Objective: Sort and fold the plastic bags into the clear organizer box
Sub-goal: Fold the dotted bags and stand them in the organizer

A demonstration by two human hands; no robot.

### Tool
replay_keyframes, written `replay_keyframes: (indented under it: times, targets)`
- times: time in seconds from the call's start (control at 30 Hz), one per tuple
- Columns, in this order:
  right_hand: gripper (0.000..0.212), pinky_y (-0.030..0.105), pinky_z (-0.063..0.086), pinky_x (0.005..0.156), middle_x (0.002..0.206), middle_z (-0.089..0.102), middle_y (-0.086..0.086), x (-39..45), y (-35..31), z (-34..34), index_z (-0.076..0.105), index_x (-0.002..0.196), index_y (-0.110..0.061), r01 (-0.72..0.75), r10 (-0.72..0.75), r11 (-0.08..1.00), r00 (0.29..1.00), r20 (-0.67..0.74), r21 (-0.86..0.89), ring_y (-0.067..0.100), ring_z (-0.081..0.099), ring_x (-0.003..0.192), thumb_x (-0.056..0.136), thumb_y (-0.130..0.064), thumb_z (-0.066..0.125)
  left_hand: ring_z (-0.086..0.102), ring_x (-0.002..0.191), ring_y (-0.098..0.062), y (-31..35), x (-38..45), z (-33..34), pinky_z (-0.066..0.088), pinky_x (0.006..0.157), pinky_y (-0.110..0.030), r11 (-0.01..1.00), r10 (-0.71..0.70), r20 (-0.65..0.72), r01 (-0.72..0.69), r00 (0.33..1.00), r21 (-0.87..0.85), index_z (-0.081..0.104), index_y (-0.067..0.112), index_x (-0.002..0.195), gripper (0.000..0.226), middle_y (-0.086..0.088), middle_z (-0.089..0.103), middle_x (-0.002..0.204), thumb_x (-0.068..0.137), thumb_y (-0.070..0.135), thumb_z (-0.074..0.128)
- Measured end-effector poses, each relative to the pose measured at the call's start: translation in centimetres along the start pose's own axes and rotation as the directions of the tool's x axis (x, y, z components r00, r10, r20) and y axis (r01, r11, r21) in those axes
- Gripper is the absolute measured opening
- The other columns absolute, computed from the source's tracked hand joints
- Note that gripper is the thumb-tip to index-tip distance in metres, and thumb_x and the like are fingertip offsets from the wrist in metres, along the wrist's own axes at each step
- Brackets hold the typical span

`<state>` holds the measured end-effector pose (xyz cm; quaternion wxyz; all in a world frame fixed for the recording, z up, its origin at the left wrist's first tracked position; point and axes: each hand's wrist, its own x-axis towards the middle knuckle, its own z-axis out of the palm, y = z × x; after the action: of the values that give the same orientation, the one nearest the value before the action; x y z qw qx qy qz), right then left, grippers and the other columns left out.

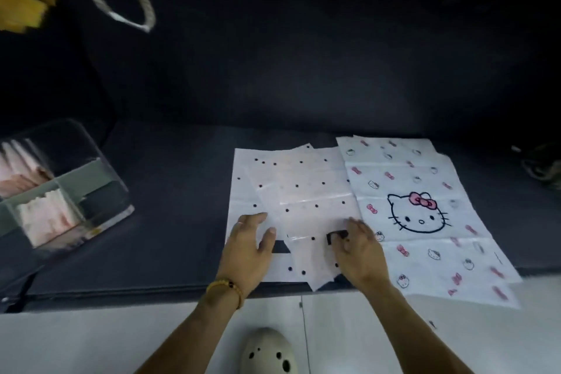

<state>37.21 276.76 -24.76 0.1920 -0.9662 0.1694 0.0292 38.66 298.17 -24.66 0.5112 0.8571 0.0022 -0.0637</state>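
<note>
White plastic with black dots lies flat on the dark mat: the dotted bags (291, 188), near the front edge. The left hand (247, 249) lies open on them, fingers straight and pressing down. The right hand (359, 247) has bent fingers on the top bag's near end; I cannot tell if it pinches. Just beside them lies a cat-face bag (425, 212) with pink bows, long side running away from the person. No words show. The clear organizer box (60, 188) sits far left, with folded bags inside.
</note>
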Motion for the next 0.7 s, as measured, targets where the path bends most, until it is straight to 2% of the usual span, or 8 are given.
replay_keyframes:
  times: [0.07,0.17,0.23,0.3,0.4,0.5,0.6,0.7]
  targets:
    - [0.045,0.039,0.033,0.109,0.144,0.045,0.013,-1.0,0.6,1.3,0.052,0.129,-0.005,0.155,-0.15,0.981,0.987,0.047,-0.116,0.028,0.037,0.135,0.092,-0.032,0.054,0.042,0.122,-0.012,-0.7,0.3,1.3,0.036,0.107,-0.026,0.978,0.054,0.107,-0.074,0.993,0.194,0.043,0.021,0.137,0.044,0.005,0.04,0.138,0.095,0.034,0.049]
    - [0.059,0.043,0.021,0.115,0.155,0.029,0.012,-2.6,-0.5,3.6,0.04,0.143,-0.008,0.275,-0.26,0.946,0.96,0.103,-0.173,0.03,0.023,0.144,0.094,-0.042,0.044,0.03,0.133,-0.012,-2.2,0.7,2.3,0.025,0.112,-0.023,0.949,0.085,0.177,-0.134,0.98,0.286,0.033,0.022,0.144,0.059,0.005,0.029,0.148,0.092,0.039,0.054]
    - [0.056,0.045,0.027,0.114,0.152,0.036,0.013,-3.2,-1.4,4.3,0.045,0.14,-0.008,0.372,-0.364,0.92,0.928,0.083,-0.125,0.031,0.031,0.141,0.094,-0.04,0.044,0.02,0.14,-0.013,-2.9,0.7,2.4,0.02,0.116,-0.027,0.919,0.104,0.218,-0.178,0.97,0.353,0.026,0.025,0.148,0.068,0.006,0.018,0.154,0.09,0.044,0.056]
    - [0.052,0.044,0.034,0.111,0.148,0.043,0.011,-2.9,-1.8,4.2,0.05,0.136,-0.009,0.436,-0.434,0.899,0.9,0.04,-0.045,0.028,0.04,0.136,0.092,-0.036,0.05,0.015,0.142,-0.015,-3.4,0.8,2.3,0.017,0.117,-0.029,0.835,0.144,0.253,-0.255,0.957,0.487,0.026,0.027,0.148,0.069,0.004,0.015,0.156,0.089,0.049,0.054]
    - [0.073,0.043,0.021,0.117,0.157,0.025,0.009,-1.7,-1.3,3.6,0.031,0.148,-0.015,0.372,-0.369,0.926,0.928,0.049,-0.059,0.027,0.022,0.145,0.088,-0.047,0.056,0.031,0.133,-0.018,-3.5,1.0,1.9,0.025,0.11,-0.033,0.755,0.222,0.194,-0.294,0.956,0.585,0.048,0.028,0.137,0.056,0.001,0.039,0.144,0.087,0.049,0.058]
    - [0.085,0.041,0.003,0.119,0.162,0.0,0.006,-1.1,-0.6,3.9,0.012,0.153,-0.021,0.317,-0.292,0.941,0.939,0.183,-0.122,0.024,-0.004,0.149,0.087,-0.064,0.046,0.042,0.119,-0.015,-3.2,1.2,1.7,0.031,0.102,-0.031,0.73,0.271,0.141,-0.299,0.952,0.615,0.064,0.03,0.119,0.033,0.006,0.053,0.126,0.089,0.042,0.057]
    - [0.079,0.038,0.001,0.119,0.162,0.001,0.001,-1.5,-0.2,4.2,0.015,0.153,-0.023,0.378,-0.35,0.92,0.911,0.221,-0.104,0.019,-0.005,0.149,0.09,-0.065,0.038,0.044,0.11,-0.014,-2.7,1.7,1.8,0.033,0.096,-0.027,0.701,0.29,0.149,-0.316,0.945,0.64,0.069,0.027,0.107,0.023,0.008,0.057,0.114,0.095,0.032,0.05]
    - [0.084,0.034,-0.001,0.118,0.162,0.004,-0.001,-1.8,-0.6,4.1,0.011,0.153,-0.022,0.386,-0.372,0.921,0.911,0.178,-0.053,0.014,-0.003,0.148,0.088,-0.069,0.038,0.05,0.107,-0.017,-1.9,2.2,1.5,0.039,0.09,-0.028,0.76,0.331,0.098,-0.327,0.938,0.562,0.069,0.018,0.091,0.015,0.005,0.063,0.105,0.091,0.019,0.054]
